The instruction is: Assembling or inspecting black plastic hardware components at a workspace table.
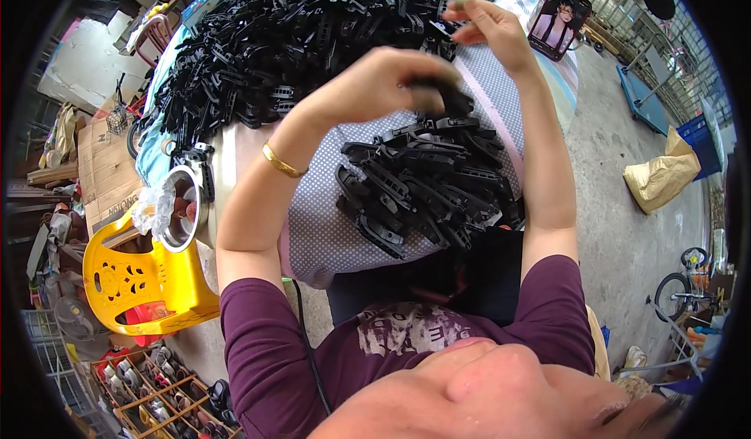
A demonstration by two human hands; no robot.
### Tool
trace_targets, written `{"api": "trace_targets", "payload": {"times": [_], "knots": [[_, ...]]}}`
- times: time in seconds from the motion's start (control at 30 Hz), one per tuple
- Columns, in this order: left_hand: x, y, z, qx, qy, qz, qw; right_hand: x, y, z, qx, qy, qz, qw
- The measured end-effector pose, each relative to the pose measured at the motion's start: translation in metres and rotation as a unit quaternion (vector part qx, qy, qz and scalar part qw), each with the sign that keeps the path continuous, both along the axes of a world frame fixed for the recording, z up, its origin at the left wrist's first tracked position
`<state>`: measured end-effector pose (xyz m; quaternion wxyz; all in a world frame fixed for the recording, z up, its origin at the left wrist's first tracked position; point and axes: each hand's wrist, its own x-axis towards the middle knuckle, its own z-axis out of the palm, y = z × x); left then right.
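Observation:
A large heap of black plastic clip-like parts covers the far side of the table. Nearer to me, a smaller pile of the same black parts lies on a dotted grey cloth. My left hand, below a gold bangle, hovers over the gap between the piles. Its fingers are curled but smeared by motion, and dark parts show behind them, so any hold is unclear. At the heap's right edge is my right hand, its thumb and fingers apart, with nothing plainly held.
A phone stands at the table's right edge. On the left are a metal bowl with a plastic bag and a yellow plastic chair. A tan sack, a blue trolley and a small bicycle stand to the right.

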<state>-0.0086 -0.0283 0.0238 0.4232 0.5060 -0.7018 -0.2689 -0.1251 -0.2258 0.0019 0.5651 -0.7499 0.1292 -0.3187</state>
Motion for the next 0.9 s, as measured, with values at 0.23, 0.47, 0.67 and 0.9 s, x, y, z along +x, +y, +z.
{"api": "trace_targets", "payload": {"times": [0.23,0.47,0.67,0.9], "knots": [[-0.003,-0.018,-0.012,0.094,-0.044,0.041,0.994,0.011,-0.029,-0.037,-0.389,0.154,-0.031,0.908],[-0.004,-0.067,-0.056,-0.063,-0.445,0.322,0.833,0.012,-0.016,-0.033,-0.376,0.293,-0.051,0.878],[-0.01,-0.072,-0.056,0.019,-0.467,0.348,0.813,0.006,-0.021,-0.029,-0.384,0.261,0.045,0.884],[-0.007,-0.034,-0.051,-0.011,-0.309,0.355,0.882,0.003,-0.02,-0.022,-0.191,0.184,0.148,0.953]]}}
